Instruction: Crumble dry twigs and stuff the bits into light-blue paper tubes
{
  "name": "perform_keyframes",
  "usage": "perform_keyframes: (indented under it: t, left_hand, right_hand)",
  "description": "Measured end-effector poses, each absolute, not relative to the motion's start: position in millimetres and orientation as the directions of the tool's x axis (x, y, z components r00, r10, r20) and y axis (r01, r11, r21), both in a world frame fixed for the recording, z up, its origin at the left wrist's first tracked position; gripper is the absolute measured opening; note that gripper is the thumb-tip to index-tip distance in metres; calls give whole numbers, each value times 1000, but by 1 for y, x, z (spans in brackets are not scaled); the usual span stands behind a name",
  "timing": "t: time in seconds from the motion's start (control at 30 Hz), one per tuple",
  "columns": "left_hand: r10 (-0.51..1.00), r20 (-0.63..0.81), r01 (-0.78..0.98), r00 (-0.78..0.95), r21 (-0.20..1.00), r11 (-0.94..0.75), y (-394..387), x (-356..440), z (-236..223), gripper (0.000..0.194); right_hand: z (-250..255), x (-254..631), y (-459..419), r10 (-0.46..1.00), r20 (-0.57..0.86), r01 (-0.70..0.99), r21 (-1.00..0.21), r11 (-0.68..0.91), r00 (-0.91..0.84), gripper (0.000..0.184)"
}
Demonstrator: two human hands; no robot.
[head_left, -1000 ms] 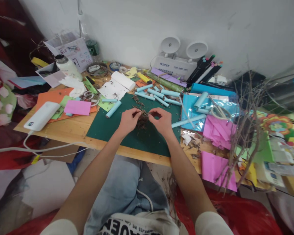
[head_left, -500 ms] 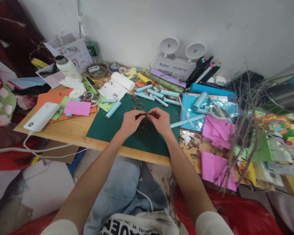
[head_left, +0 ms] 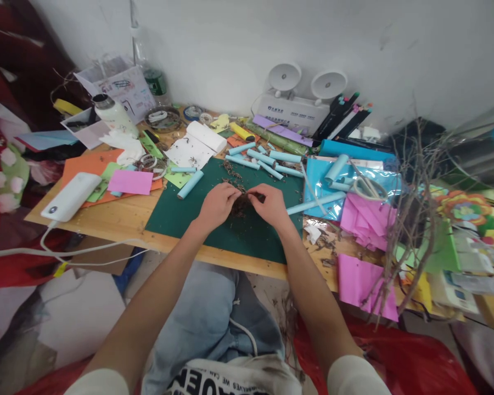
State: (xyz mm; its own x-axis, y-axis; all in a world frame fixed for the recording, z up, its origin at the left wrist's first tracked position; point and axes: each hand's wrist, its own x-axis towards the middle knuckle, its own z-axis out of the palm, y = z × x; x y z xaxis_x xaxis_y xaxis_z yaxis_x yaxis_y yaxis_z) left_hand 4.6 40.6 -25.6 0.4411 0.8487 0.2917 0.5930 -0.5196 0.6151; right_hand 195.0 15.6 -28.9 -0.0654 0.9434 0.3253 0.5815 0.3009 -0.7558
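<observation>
My left hand (head_left: 219,206) and my right hand (head_left: 270,205) face each other over a dark green mat (head_left: 177,216), fingertips close together. Both are closed in a pinch on small dark brown scraps that look like dry bark or plant bits; their exact kind is too small to make out. Beneath the fingers lies a small heap of brown plant scraps (head_left: 240,207), partly covered by the hands. More crumbs trail toward the back of the mat. Several light blue paper tubes (head_left: 267,163) lie beyond my hands, and one tube (head_left: 190,184) rests to the left.
At the left are a white power bank (head_left: 71,196) with a cable, a pink paper (head_left: 130,181) and a bottle (head_left: 115,115). A white device with two round discs (head_left: 294,112) stands by the wall. Bare branches (head_left: 415,230) and pink crepe paper (head_left: 366,219) crowd the right side.
My left hand has shifted slightly left and its fingers have curled in more. The fingertips of both hands have drawn a little apart, above the same heap.
</observation>
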Motion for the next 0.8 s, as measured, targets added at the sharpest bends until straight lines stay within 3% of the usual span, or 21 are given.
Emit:
perform_keyframes:
  t: [0.2,0.33,0.5,0.63,0.8]
  left_hand:
    - [868,347,624,354,604,-496,67,0,-25,13]
    - [872,331,725,361,488,-486,107,3,-26,32]
    - [867,273,802,418,337,-493,142,12,-38,33]
    - [876,192,808,443,339,-483,138,16,-36,27]
    - [784,73,707,616,387,-591,107,12,-19,28]
  right_hand:
    - [-36,196,20,941,338,678,-684,269,-33,21]
    - [-38,195,22,944,330,718,-656,233,-5,40]
    - [-40,197,22,942,335,725,-651,224,9,25]
    - [-40,199,23,949,315,735,-650,194,28,25]
    - [-35,196,19,966,254,787,-605,123,45,30]
